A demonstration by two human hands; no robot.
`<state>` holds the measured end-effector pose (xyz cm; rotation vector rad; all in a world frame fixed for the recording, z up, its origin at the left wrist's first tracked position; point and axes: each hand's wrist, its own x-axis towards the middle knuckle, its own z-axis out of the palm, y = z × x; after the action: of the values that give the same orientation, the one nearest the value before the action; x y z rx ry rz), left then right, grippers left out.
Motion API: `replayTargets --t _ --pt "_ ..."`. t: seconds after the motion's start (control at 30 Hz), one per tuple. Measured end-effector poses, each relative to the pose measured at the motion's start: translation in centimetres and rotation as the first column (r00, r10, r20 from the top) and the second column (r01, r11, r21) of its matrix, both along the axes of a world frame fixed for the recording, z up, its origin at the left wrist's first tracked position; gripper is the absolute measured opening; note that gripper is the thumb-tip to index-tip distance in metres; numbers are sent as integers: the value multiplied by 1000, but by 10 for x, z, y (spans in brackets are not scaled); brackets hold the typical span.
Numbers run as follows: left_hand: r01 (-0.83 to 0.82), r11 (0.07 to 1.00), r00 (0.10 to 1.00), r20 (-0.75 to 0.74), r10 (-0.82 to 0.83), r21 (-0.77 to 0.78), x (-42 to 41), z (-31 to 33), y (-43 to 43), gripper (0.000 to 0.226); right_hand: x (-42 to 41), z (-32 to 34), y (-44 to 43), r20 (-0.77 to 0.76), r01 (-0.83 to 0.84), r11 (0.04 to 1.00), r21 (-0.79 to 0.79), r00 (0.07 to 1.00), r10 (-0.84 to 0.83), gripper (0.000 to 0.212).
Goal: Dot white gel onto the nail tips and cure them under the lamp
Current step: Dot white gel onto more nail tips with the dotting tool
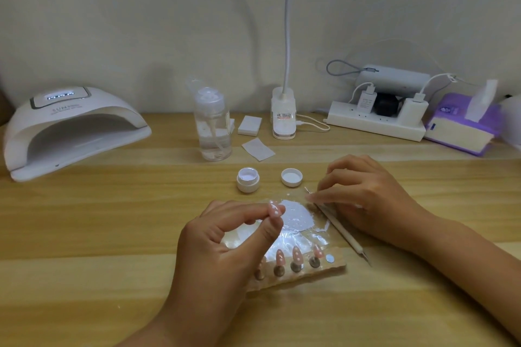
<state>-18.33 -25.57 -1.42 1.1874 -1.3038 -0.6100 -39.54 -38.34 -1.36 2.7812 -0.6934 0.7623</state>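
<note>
The left hand [220,242] is curled up, and its thumb and first finger pinch one pink nail tip [275,211] with white dots on it. It holds the tip up just above the shiny board [318,239]. Right below this hand, on the near edge of the board, more pink nail tips [296,255] with white dots stand on little round stands. The right hand [366,194] has its fingers bent, and its fingertips pinch the thin dotting tool [342,229] near its far end. The rest of the tool lies along the board's edge, under that hand and toward the wrist. A white patch [296,214] sits on the board between the two hands. Just past the fingers of both hands are the open gel jar [248,179] and its lid [291,176], side by side but apart. Far past the left hand, off to its left, the white nail lamp [70,127] sits on the wooden table [112,220]. A clear pump bottle [212,124] stands beyond the jar.
</note>
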Motion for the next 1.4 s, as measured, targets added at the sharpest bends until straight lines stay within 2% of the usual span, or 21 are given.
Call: replayTargets --t 0.07,0.17,0.23,0.37,0.53,0.73,0.8,0.93,1.0,1.07,1.1,1.2,1.4 --pt "3 1000 1000 -17 -2 14 0 0 0 11 2 4 3 74 27 999 30 997 -30 34" --pt "5 1000 1000 14 -6 28 0 1 2 11 8 18 16 239 -2 975 221 970 -52 23" --pt "-14 999 1000 17 13 29 0 1 2 13 15 28 27 231 -65 928 368 973 -24 32" --pt "-33 999 996 83 32 15 -1 2 4 14 27 36 43 168 -105 875 472 985 28 41" --pt "-13 999 999 -34 15 52 -4 4 4 27 31 40 49 197 -138 857 497 980 44 37" --pt "25 998 998 -51 -22 64 -6 7 6 36 35 41 54 215 -173 843 510 974 69 24" --pt "25 998 1000 17 -26 66 -5 8 8 44 34 43 53 217 -184 840 510 973 81 22" --pt "10 997 969 244 -29 78 -5 6 15 52 16 54 45 274 -190 834 518 960 48 19" --pt "-43 999 880 475 27 24 -4 6 17 51 2 54 43 259 -166 826 539 966 25 19" --pt "-33 998 684 727 63 -56 -2 6 18 46 -9 44 46 199 -119 808 576 980 3 20" --pt "-26 998 611 789 62 -58 -1 6 19 45 -12 37 48 167 -97 796 598 986 -6 21" --pt "-48 999 519 854 38 -15 5 7 18 44 -16 21 54 129 -66 770 634 991 -21 22" --pt "-103 994 457 889 24 26 12 10 13 43 -24 13 50 103 -41 751 659 994 -36 22"
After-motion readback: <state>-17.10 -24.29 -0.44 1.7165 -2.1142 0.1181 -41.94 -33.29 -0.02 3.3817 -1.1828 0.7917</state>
